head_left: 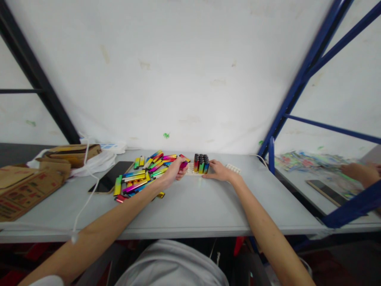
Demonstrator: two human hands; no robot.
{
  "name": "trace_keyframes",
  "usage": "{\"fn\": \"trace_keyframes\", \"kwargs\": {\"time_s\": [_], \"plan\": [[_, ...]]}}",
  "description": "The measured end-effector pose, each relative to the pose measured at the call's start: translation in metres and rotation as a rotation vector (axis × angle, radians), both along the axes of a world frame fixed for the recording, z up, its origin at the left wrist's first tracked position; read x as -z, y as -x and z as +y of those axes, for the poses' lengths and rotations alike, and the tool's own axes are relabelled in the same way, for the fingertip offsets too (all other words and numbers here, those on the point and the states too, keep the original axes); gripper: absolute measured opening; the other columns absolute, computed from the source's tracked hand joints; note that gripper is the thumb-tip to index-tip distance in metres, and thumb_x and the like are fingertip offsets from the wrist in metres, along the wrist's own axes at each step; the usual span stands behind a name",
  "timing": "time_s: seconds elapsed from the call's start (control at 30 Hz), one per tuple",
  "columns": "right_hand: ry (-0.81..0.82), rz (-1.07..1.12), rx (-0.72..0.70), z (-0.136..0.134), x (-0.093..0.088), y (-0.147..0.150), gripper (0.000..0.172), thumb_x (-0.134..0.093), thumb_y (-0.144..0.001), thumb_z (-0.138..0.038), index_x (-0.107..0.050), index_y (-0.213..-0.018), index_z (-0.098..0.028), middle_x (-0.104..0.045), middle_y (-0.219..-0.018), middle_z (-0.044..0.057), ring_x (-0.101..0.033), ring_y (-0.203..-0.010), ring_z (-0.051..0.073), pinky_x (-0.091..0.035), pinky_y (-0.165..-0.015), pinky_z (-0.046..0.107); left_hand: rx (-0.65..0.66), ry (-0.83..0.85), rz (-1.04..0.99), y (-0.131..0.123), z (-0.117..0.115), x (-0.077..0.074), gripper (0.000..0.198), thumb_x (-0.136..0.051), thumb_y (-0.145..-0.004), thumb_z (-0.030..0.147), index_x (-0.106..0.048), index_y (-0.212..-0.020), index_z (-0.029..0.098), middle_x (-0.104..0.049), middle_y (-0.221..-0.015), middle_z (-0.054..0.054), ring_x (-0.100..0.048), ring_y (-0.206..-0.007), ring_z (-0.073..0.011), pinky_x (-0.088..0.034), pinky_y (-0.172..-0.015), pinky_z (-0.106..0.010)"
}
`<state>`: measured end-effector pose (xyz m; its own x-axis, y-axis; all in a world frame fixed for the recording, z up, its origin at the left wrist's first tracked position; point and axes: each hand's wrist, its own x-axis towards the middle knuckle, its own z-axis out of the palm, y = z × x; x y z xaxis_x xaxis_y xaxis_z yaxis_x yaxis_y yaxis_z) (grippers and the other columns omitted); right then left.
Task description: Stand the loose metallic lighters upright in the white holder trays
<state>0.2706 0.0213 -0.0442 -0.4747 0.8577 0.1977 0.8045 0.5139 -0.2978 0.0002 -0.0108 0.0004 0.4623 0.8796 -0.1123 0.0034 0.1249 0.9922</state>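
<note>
My left hand is closed around a shiny magenta lighter, held just left of a block of standing lighters. These stand upright, black ends up, with red, green and blue bodies, in a white tray with holes. At the block's right side is my right hand, fingers apart, thumb towards the front and fingertips close against the lighters. Left of my left hand lies a loose pile of metallic lighters in mixed colours.
A white knobbly piece shows behind my right wrist. A dark phone-like slab lies left of the pile. Cardboard boxes and a white cable are farther left. Beyond the blue frame, another person's hand is over a neighbouring table.
</note>
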Motion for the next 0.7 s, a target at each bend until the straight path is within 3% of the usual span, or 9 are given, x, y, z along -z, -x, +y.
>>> {"fn": "trace_keyframes", "kwargs": {"time_s": [0.3, 0.53, 0.6, 0.7], "plan": [[0.001, -0.027, 0.006, 0.0006, 0.0005, 0.0008, 0.068, -0.073, -0.085, -0.062, -0.067, -0.128, -0.01, -0.064, -0.129, 0.022, -0.061, -0.122, 0.036, -0.047, -0.109, 0.046, -0.105, -0.017, -0.023, 0.0018, 0.0017, 0.0031, 0.032, -0.039, -0.087, 0.045, -0.037, -0.065, 0.022, -0.023, -0.054, 0.008, -0.015, -0.041, -0.007, -0.011, -0.04, -0.021], [-0.008, 0.008, -0.004, 0.002, 0.0025, 0.0002, 0.065, -0.074, -0.084, -0.061, -0.068, -0.127, -0.012, -0.065, -0.128, 0.02, -0.062, -0.121, 0.035, -0.048, -0.108, 0.046, -0.035, 0.036, -0.11, -0.0003, 0.0046, 0.0064, 0.041, -0.047, -0.087, 0.06, -0.04, -0.073, 0.022, -0.027, -0.055, 0.009, -0.019, -0.041, -0.0065, -0.013, -0.039, -0.019], [-0.015, 0.017, -0.006, 0.0024, 0.0034, 0.0004, 0.066, -0.074, -0.084, -0.061, -0.067, -0.128, -0.012, -0.065, -0.129, 0.021, -0.062, -0.121, 0.036, -0.048, -0.108, 0.046, -0.015, -0.012, -0.103, -0.0025, 0.0026, 0.0069, 0.041, -0.05, -0.088, 0.061, -0.04, -0.076, 0.023, -0.03, -0.056, 0.01, -0.021, -0.041, -0.0067, -0.016, -0.039, -0.019], [-0.015, 0.019, -0.014, 0.0027, 0.004, 0.0011, 0.068, -0.073, -0.085, -0.061, -0.066, -0.131, -0.011, -0.065, -0.13, 0.021, -0.061, -0.122, 0.036, -0.048, -0.108, 0.045, -0.053, -0.213, -0.039, -0.0062, 0.0005, 0.0078, 0.04, -0.057, -0.088, 0.06, -0.043, -0.084, 0.023, -0.042, -0.059, 0.009, -0.033, -0.043, -0.0079, -0.027, -0.042, -0.019]]}}
